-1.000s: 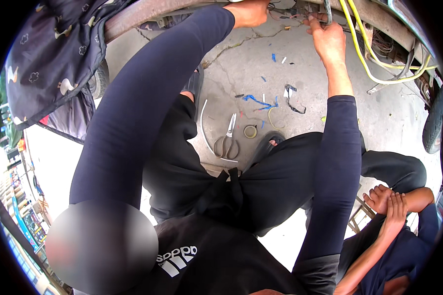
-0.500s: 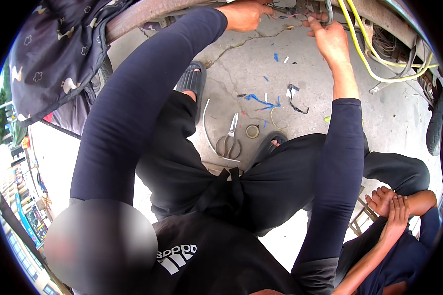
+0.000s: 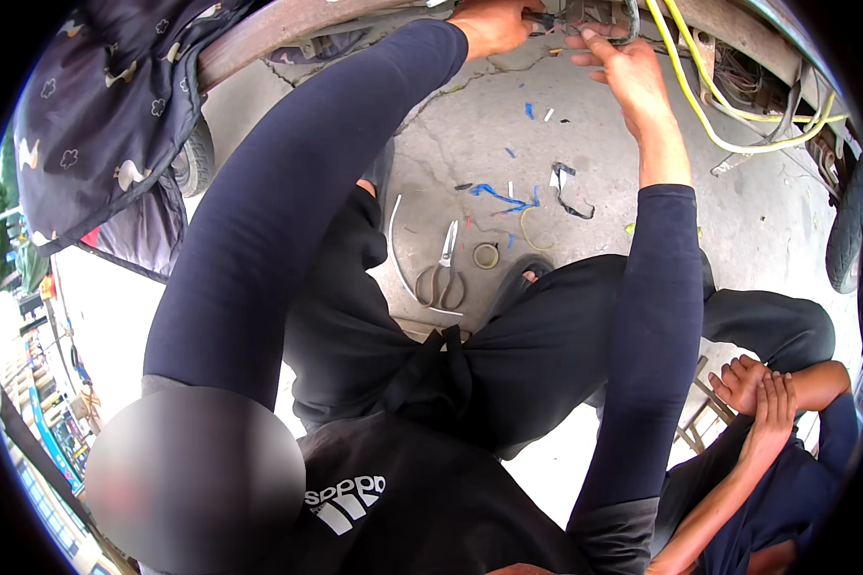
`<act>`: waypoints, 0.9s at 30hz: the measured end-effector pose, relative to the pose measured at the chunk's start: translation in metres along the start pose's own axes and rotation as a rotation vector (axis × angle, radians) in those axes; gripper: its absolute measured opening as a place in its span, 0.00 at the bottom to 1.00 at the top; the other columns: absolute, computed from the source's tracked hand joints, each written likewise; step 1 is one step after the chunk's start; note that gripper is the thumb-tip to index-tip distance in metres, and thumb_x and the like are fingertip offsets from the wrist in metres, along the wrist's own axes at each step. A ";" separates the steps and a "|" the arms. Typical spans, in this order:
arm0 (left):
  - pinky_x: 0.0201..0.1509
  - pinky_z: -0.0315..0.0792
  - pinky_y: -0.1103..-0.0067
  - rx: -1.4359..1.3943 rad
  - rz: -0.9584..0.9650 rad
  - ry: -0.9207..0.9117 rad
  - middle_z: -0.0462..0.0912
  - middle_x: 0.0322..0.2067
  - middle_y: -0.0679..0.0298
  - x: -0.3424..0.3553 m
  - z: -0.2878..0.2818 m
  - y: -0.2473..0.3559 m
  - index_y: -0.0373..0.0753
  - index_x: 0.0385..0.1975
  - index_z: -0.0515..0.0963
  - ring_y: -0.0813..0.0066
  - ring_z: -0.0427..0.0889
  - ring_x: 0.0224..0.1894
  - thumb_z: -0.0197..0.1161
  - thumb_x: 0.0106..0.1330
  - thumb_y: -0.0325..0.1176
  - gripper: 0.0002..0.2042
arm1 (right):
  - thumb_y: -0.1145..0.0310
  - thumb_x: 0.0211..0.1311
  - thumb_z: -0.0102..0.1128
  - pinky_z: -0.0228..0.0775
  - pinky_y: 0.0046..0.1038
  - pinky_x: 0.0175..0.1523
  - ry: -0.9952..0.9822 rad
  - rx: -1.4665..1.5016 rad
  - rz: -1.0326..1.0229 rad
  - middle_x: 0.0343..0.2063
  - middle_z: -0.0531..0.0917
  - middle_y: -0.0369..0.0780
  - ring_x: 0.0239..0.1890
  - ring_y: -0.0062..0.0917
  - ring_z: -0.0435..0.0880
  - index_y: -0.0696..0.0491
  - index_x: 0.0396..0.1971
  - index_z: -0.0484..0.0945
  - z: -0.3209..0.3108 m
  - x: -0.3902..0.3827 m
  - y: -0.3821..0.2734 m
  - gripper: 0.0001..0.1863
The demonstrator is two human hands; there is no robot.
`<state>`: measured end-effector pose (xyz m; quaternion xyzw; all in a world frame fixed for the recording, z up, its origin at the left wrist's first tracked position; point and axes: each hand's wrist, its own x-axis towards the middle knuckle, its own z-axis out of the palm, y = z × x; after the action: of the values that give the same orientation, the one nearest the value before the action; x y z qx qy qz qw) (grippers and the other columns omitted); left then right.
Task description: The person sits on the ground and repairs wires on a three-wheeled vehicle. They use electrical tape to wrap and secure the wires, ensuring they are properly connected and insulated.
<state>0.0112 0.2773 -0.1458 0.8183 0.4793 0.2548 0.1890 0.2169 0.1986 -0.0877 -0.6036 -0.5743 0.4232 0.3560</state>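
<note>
- Left hand (image 3: 489, 24) fingers clamped on a small tool (image 3: 545, 17), long axis pointing right to the wire bundle (image 3: 594, 14) (top edge, under the frame).
- Right hand (image 3: 628, 72) fingers apart, touching bundle from below; nearer one.

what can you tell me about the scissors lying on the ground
The scissors lie flat on the bare concrete ground, between the person's knees. The blades look like pale metal and are shut or nearly so, pointing away from the person; the two finger loops are darker and sit nearest the body. No hand touches them. A thin white strip curves along their left side, and a small roll of tape rests just to their right.
</note>
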 end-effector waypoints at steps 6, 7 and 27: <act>0.54 0.77 0.62 -0.256 -0.264 -0.123 0.86 0.45 0.49 0.003 -0.003 0.023 0.40 0.50 0.81 0.50 0.85 0.48 0.62 0.67 0.37 0.15 | 0.55 0.70 0.61 0.73 0.29 0.52 0.078 0.064 0.032 0.47 0.89 0.38 0.47 0.23 0.86 0.52 0.54 0.81 0.011 0.014 0.027 0.20; 0.55 0.77 0.62 -0.345 -0.358 -0.175 0.87 0.44 0.49 -0.001 -0.020 0.047 0.40 0.50 0.81 0.51 0.85 0.48 0.62 0.67 0.37 0.14 | 0.54 0.70 0.63 0.73 0.29 0.52 0.064 0.113 0.083 0.47 0.88 0.37 0.48 0.23 0.86 0.51 0.53 0.82 0.013 0.013 0.026 0.20; 0.48 0.75 0.58 0.002 0.049 0.082 0.85 0.40 0.47 -0.005 -0.030 0.047 0.37 0.46 0.81 0.43 0.83 0.44 0.60 0.70 0.40 0.13 | 0.56 0.61 0.72 0.75 0.30 0.43 0.188 0.259 0.056 0.37 0.89 0.39 0.41 0.25 0.88 0.57 0.42 0.86 0.017 0.008 -0.027 0.19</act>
<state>0.0238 0.2525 -0.0968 0.8190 0.4665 0.2922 0.1622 0.1909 0.2080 -0.0700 -0.6052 -0.4621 0.4453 0.4710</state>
